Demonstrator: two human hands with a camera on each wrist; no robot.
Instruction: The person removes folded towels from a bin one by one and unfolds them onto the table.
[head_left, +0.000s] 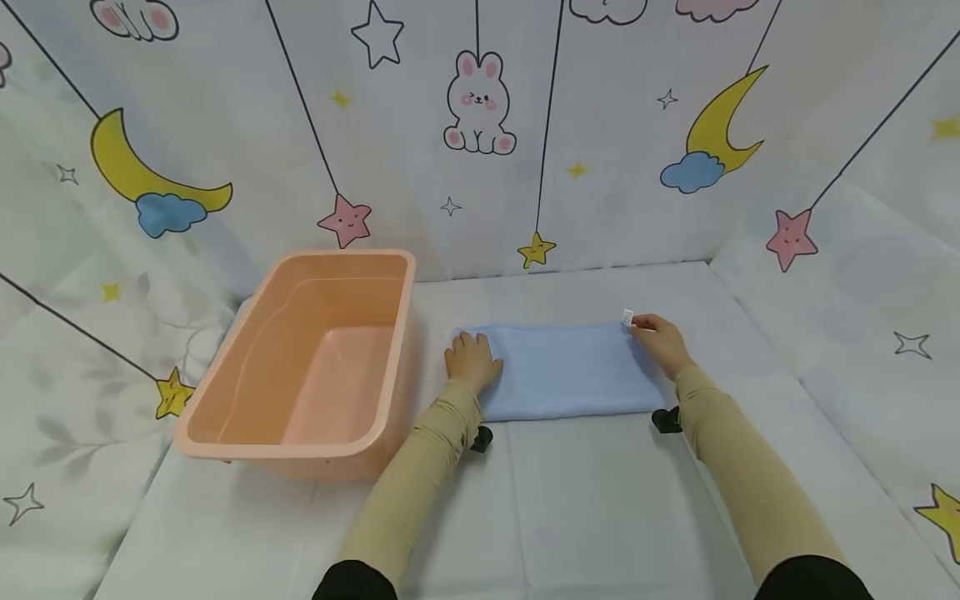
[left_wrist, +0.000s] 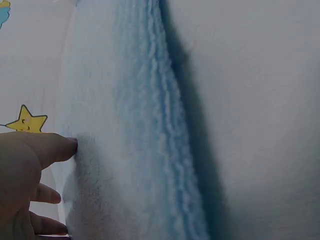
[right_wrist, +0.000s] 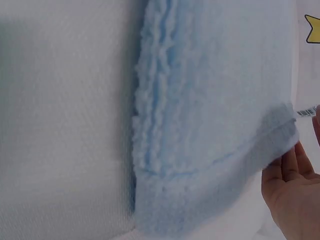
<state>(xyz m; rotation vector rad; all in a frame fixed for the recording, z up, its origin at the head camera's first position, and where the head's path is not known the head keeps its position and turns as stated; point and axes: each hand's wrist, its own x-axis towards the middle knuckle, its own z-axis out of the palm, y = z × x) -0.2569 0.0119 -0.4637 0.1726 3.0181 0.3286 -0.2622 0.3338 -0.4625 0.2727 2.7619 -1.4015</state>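
A folded light-blue towel (head_left: 566, 371) lies on the white surface, its layered fold edges showing in both wrist views. My left hand (head_left: 470, 362) rests on its left end, thumb and fingers spread loosely, the fingertips toward the far edge. In the left wrist view that hand's thumb (left_wrist: 60, 148) touches the cloth. At the far right corner, beside a small white tag (head_left: 627, 317), my right hand (head_left: 662, 341) pinches the towel. Seen from the right wrist, several fingers (right_wrist: 290, 165) go behind the towel's end, and the corner is slightly raised.
To the left of the towel stands a peach plastic basin (head_left: 390, 417) with nothing visible inside. A white cloth backdrop (head_left: 405, 150) printed with moons, stars and a rabbit rises behind and at both sides of the table (head_left: 592, 500).
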